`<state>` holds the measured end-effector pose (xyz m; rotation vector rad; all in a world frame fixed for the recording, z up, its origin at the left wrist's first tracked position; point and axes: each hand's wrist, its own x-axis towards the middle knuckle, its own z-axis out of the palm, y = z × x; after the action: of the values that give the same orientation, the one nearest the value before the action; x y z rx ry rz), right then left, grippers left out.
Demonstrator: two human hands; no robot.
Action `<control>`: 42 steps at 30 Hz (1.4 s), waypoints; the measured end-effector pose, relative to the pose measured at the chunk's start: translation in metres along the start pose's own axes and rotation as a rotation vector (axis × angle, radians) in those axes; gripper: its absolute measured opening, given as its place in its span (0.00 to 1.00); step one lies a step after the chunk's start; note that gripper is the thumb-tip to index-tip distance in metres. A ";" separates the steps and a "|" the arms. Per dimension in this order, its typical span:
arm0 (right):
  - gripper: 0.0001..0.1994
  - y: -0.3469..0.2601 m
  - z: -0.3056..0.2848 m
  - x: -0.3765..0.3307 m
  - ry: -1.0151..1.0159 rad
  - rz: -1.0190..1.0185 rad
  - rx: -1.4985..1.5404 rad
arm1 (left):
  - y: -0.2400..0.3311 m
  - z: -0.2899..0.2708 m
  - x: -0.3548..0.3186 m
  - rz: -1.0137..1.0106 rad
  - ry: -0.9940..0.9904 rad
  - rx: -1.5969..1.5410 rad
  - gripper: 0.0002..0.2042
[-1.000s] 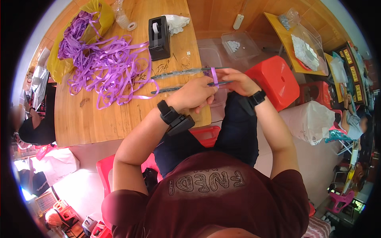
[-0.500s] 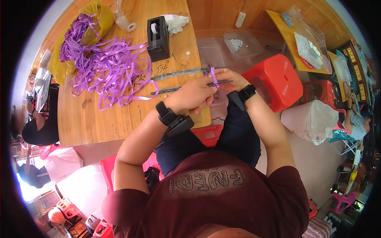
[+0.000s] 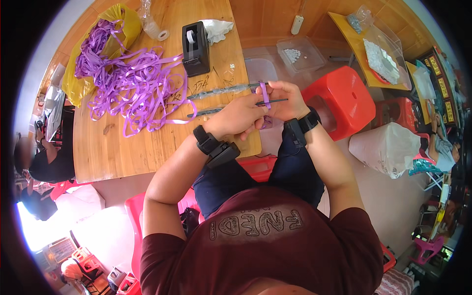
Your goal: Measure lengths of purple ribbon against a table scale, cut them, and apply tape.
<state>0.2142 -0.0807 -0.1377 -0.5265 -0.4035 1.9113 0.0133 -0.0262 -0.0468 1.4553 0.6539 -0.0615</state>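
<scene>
My left hand and my right hand meet over the near right corner of the wooden table. Both grip a pair of thin dark sticks in clear wrapping that reach out to the left over the table. A short purple ribbon is looped around the sticks between my fingers. A big tangle of purple ribbon strips lies on the table to the left, spilling from a yellow bag.
A black tape dispenser stands on the table with a roll of clear tape beside it. A red stool, clear plastic boxes, a yellow tray and a white sack are on the right. Another person sits at left.
My hands have kept working the purple ribbon around the sticks at the same place; my fingers shifted slightly. The view has tilted a little.
</scene>
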 end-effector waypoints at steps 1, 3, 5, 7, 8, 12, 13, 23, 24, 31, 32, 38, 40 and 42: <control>0.21 -0.001 -0.001 0.000 0.014 0.019 0.013 | 0.001 0.000 0.000 0.001 -0.001 0.002 0.19; 0.22 -0.002 0.004 -0.002 0.026 0.041 0.026 | 0.001 -0.001 0.000 -0.012 -0.013 0.017 0.20; 0.20 -0.005 0.024 -0.008 0.260 -0.013 -0.151 | -0.001 -0.001 -0.002 -0.021 -0.001 0.013 0.21; 0.17 -0.011 0.029 -0.014 0.284 0.004 -0.223 | 0.000 -0.001 -0.001 -0.022 0.001 0.014 0.21; 0.14 -0.012 0.029 -0.015 0.305 0.025 -0.294 | 0.001 -0.001 -0.002 -0.013 0.008 0.028 0.22; 0.11 -0.016 0.029 -0.011 0.263 0.052 -0.404 | -0.001 0.000 0.000 -0.006 0.012 0.054 0.23; 0.11 -0.014 0.029 -0.009 0.278 0.052 -0.359 | -0.001 0.000 -0.001 -0.004 0.012 0.056 0.23; 0.08 -0.008 0.028 -0.008 0.292 0.063 -0.150 | 0.010 -0.019 -0.016 0.023 0.320 0.193 0.19; 0.08 -0.008 0.027 -0.007 0.287 0.065 -0.150 | 0.011 -0.023 -0.014 0.060 0.393 0.215 0.18; 0.06 -0.011 0.029 -0.010 0.245 0.095 -0.208 | 0.016 -0.021 -0.002 -0.040 0.323 0.238 0.15; 0.06 -0.010 0.031 -0.010 0.248 0.087 -0.224 | 0.015 -0.020 0.000 -0.050 0.348 0.249 0.14; 0.07 -0.011 0.014 -0.022 0.288 0.090 -0.502 | 0.019 -0.022 0.010 -0.079 0.347 0.296 0.13; 0.08 -0.008 0.022 -0.024 0.333 0.064 -0.580 | 0.017 -0.027 0.013 -0.094 0.333 0.302 0.13; 0.09 -0.006 0.026 -0.024 0.382 0.035 -0.656 | 0.015 -0.033 0.016 -0.128 0.306 0.280 0.13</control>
<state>0.2130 -0.1015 -0.1083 -1.3083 -0.7722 1.6331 0.0209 0.0119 -0.0403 1.7081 1.0195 -0.0307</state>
